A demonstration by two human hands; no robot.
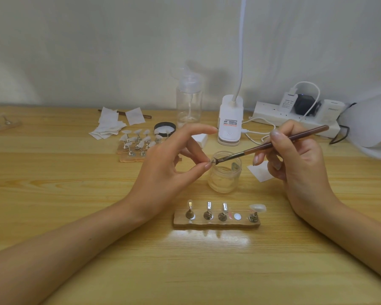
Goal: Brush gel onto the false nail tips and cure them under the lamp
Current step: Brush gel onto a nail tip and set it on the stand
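**Gel application: one piece held over the jar**

Head view.

1. Step in hand: brushing. The left hand (169,164) pinches a small piece (212,161) between thumb and forefinger, with the other fingers extended. The piece is too small to tell whether it is a bare nail tip or a tip on its stand. It is held just above the rim of the open gel jar (224,172).
2. The right hand (299,159) grips the brush (273,143) like a pen. The bristle end touches the held piece.
3. Next move, as judged: finish coating the piece, then seat it on the vacant disc (237,216) of the near holder strip (217,223). This calls for a steady pinch and no contact with the wet face. Curing is not yet begun. The white domed unit (372,126) at the right edge is probably the curing lamp.

Count:
- Near holder strip: four stands and one vacant disc. Three stands are bare; the rightmost stand carries one nail tip (257,208).
- Far holder strips (132,158): a cluster of tips on stands. They overlap, so no exact number can be given.
- One gel jar, one brush, one jar lid (165,128), one pump bottle (188,102), one clip lamp (230,122).
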